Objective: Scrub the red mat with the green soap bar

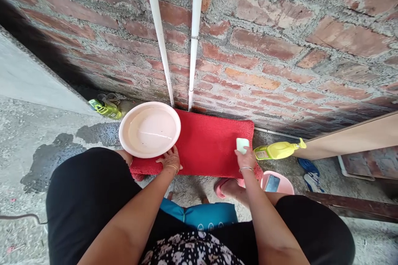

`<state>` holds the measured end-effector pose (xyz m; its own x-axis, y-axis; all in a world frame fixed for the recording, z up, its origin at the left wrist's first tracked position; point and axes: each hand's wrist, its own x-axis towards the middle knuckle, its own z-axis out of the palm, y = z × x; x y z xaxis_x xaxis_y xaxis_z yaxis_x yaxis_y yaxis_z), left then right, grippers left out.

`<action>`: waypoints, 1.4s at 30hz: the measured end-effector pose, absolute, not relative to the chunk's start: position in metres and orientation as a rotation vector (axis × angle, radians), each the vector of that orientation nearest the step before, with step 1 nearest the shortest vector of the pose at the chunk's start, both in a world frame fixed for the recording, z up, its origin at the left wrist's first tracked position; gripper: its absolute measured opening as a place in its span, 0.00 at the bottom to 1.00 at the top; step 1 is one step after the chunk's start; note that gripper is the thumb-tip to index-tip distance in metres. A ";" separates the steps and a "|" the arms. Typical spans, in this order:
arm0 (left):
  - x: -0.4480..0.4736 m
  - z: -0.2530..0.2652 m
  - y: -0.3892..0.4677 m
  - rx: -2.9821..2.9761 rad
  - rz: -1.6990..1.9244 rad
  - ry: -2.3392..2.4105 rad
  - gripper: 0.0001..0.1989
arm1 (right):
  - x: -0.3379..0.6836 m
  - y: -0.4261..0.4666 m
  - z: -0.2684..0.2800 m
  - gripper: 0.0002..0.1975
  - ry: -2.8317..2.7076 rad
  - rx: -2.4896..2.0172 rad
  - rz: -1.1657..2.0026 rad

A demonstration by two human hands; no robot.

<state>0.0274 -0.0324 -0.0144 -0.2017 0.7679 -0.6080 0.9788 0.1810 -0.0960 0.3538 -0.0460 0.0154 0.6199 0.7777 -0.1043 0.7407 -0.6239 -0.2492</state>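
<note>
A red cloth (211,140) with a shaggy edge lies spread over a low support in front of me. My left hand (171,160) rests on it with fingers apart, close against the rim of a pale pink basin (127,145). Water appears to stand in the basin, which sits on the left end of the cloth. Over the right part of the cloth, my right hand (245,158) grips a pale green bar of soap (241,145). The far end of the soap sticks out beyond my fingers.
A yellow pump bottle (276,150) is right of the cloth, near a pink container (287,184) holding a phone (272,183). Behind the basin is a green bottle (108,109). White pipes (194,37) run down the brick wall (258,41). Wet patches (51,161) mark the floor.
</note>
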 end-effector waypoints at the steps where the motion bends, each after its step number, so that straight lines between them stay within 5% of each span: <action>1: 0.028 -0.013 -0.032 1.637 -0.668 2.036 0.59 | 0.334 -0.045 0.015 0.24 -1.442 -2.564 0.324; 7: 0.028 -0.011 -0.032 1.626 -0.667 2.030 0.60 | 0.254 -0.046 0.010 0.21 -2.145 -2.189 0.478; 17: 0.029 -0.019 -0.032 1.639 -0.657 2.045 0.61 | 0.362 -0.092 0.007 0.26 -1.057 -2.795 0.393; 26: 0.028 -0.017 -0.032 1.640 -0.652 2.044 0.61 | 0.268 -0.088 0.006 0.23 -1.903 -2.381 0.495; 35: 0.030 -0.015 -0.029 1.609 -0.697 2.051 0.62 | 0.359 -0.113 0.015 0.27 -0.878 -2.873 0.436; 42: 0.030 -0.012 -0.029 1.612 -0.692 2.057 0.62 | 0.286 -0.099 0.002 0.25 -1.525 -2.484 0.573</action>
<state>0.0301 -0.0289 -0.0116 -0.2277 0.7560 -0.6137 0.9732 0.1973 -0.1181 0.2864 -0.0993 0.0025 0.4030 0.8851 -0.2326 0.8194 -0.4622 -0.3391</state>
